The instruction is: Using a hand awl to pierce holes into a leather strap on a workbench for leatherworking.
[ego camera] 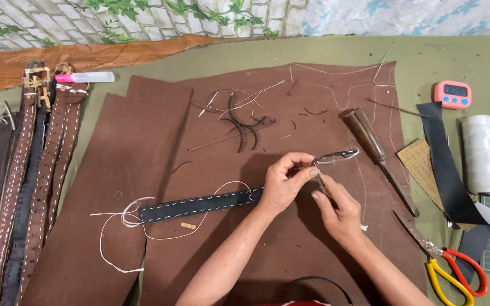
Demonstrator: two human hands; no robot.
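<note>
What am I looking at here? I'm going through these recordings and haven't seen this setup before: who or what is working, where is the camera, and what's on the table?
No machine here: a person works with two bare hands, filmed by one camera worn on the head, looking down. The left hand pinches the end of a dark stitched strap that lies on a large brown leather sheet. The right hand has its grip on a thin tool whose tip is hidden, beside a metal buckle. White thread trails from the strap's far end. To the right lie a wooden-handled tool, scissors, a thread spool and a pink timer. Finished belts lie at left.
</note>
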